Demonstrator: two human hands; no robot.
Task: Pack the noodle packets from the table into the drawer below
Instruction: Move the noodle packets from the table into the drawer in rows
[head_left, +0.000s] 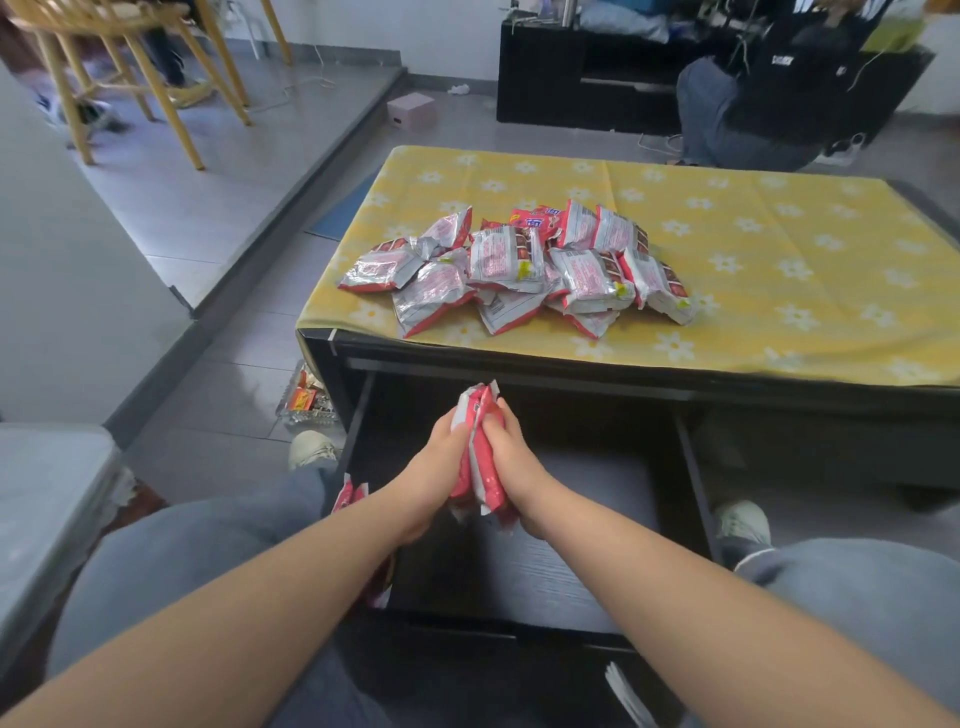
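A heap of several red and silver noodle packets (524, 265) lies on the yellow flowered cloth of the low black table (779, 270). Under the table's front edge the black drawer (550, 571) stands pulled out between my knees. My left hand (434, 467) and my right hand (511, 467) press together on a small stack of noodle packets (480, 457), held upright on edge above the drawer. More red packets (348, 496) stand on edge against the drawer's left wall, partly hidden by my left forearm.
A glass tray of small wrappers (306, 405) sits on the floor left of the drawer. A person (769, 98) sits beyond the table by a black cabinet (566, 73). Wooden chairs (135, 67) stand on the raised floor at the far left. A grey cushion (47, 499) is at my left.
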